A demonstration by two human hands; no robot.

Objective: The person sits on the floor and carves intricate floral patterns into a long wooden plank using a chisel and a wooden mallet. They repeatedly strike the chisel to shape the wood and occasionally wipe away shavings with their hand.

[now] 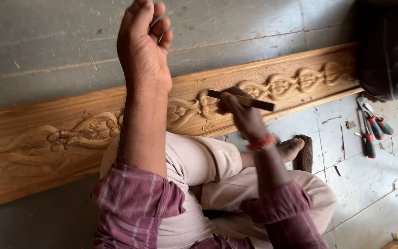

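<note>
On the floor: seated cross-legged beside a long carved wooden plank lying along a grey concrete floor.
Left hand: raised above the plank, empty, fingers loosely curled, grip half spread.
Right hand: grip pressed around a dark-handled chisel, held over the leaf-and-loop relief near the plank's middle.
Wrist: red band worn on the right.
Nearby: red-and-green-handled tools lying on pale floor tiles, well apart from the hands.
Far end: dark-clothed person at the plank's end.
</note>
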